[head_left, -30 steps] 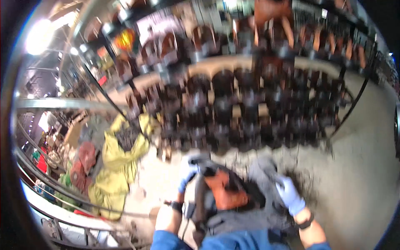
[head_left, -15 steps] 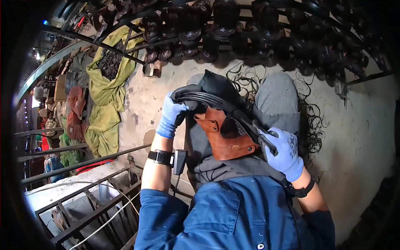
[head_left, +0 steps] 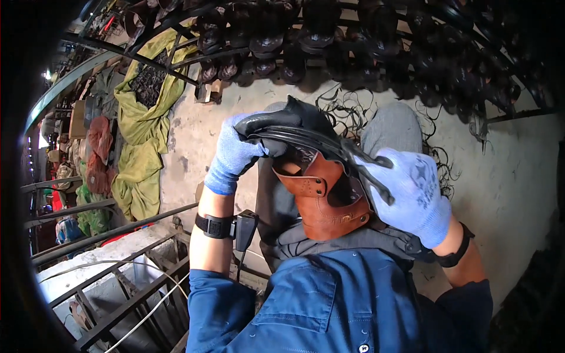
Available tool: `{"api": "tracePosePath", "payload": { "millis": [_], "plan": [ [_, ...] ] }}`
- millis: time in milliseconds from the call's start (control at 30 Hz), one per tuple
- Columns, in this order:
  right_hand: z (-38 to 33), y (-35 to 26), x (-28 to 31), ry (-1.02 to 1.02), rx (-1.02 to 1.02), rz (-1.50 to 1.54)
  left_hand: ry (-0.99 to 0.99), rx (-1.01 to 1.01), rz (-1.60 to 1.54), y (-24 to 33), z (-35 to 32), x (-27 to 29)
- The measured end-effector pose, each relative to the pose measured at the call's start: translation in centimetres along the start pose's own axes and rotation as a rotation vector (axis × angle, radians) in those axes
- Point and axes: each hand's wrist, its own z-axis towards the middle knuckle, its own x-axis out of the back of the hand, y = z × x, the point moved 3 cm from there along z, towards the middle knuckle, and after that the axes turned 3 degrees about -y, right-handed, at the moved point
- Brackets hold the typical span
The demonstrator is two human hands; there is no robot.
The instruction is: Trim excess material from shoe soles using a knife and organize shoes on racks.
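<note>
A brown leather sandal (head_left: pixel 329 215) with snap studs and a thick black sole (head_left: pixel 306 132) is held over my lap, its open upper toward me. My left hand (head_left: pixel 232 150), in a blue glove with black-coated fingers, wraps round one end of the sole. In a matching glove, my right hand (head_left: pixel 412 188) closes on a black two-armed tool (head_left: pixel 371 167) that looks like scissors. The tool lies against the sole's edge at the sandal's other end; its blades are hard to make out against the black rubber.
Dark footwear hangs in rows on a metal rack (head_left: pixel 318 35) ahead. Curly black rubber strips (head_left: pixel 347 106) lie on the floor beyond my knees. At left are a yellow-green sack (head_left: pixel 141 135) of dark scraps and a metal frame (head_left: pixel 118 317) with a pale cable.
My right hand and the tool have come closer to me and spread to the right. The sandal has tilted, showing more of its inside, and my left hand has shifted slightly left.
</note>
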Motion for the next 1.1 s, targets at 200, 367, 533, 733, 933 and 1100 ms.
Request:
{"api": "tracePosePath", "payload": {
  "millis": [200,367,533,733,933,1100],
  "plan": [
    [-0.6,-0.8,1.7,0.025,-0.039,-0.002,-0.151,-0.204,0.451,4.2,1.7,-1.2],
    [-2.0,-1.3,4.0,-0.026,-0.053,-0.049,-0.147,-0.115,0.141,6.2,1.1,-4.6],
    [-1.5,-2.9,7.6,-0.065,-0.016,-0.169,-0.237,-0.250,0.058,7.2,1.0,-7.7],
    [-5.5,-1.7,7.5,-0.084,-0.162,-0.103,-0.155,-0.204,-0.019,7.2,1.4,-8.4],
    [-6.0,-2.6,6.8,0.077,-0.124,-0.102,-0.218,-0.214,0.047,8.1,0.5,-9.3],
    [-4.8,-3.8,9.5,-0.043,-0.065,-0.152,-0.266,-0.208,0.032,8.2,0.9,-11.1]
  ]
}}
